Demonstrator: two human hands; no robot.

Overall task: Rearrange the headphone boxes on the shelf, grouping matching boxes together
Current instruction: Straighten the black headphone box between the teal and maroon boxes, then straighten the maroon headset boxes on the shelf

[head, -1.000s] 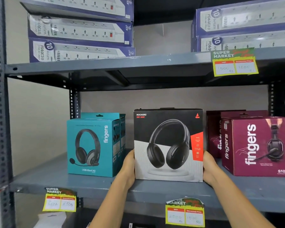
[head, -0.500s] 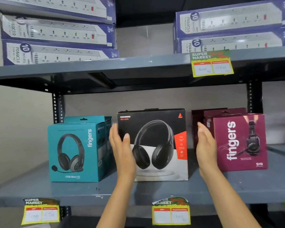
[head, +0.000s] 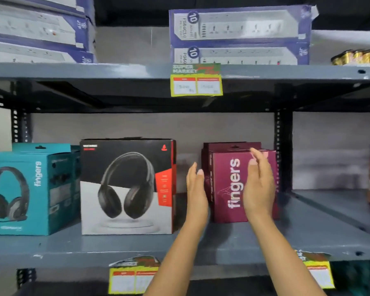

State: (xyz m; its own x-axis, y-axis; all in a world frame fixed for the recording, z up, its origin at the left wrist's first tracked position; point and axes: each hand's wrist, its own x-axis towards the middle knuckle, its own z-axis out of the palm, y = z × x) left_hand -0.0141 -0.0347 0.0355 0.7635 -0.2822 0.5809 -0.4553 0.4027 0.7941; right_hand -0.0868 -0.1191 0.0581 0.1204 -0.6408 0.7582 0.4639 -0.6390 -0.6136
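On the grey shelf (head: 115, 246) stand three kinds of headphone boxes. A teal "fingers" box (head: 19, 189) is at the left with a second teal box behind it. A black-and-white box (head: 126, 186) stands in the middle. At the right a maroon "fingers" box (head: 229, 184) stands in front of another maroon box (head: 231, 145). My left hand (head: 195, 189) is open, just left of the front maroon box. My right hand (head: 259, 182) is open in front of that box's right half and hides part of it. Neither hand grips anything.
The upper shelf (head: 115, 70) carries stacked blue-and-white power strip boxes (head: 239, 35) and a gold item (head: 355, 57) at the far right. Yellow price tags (head: 195, 84) hang from the shelf edges. A dark upright post (head: 283, 150) stands right of the maroon boxes, with another bay beyond.
Both hands let go of the black-and-white box, which now stands on the shelf, and moved right to either side of the front maroon box. The view has shifted right.
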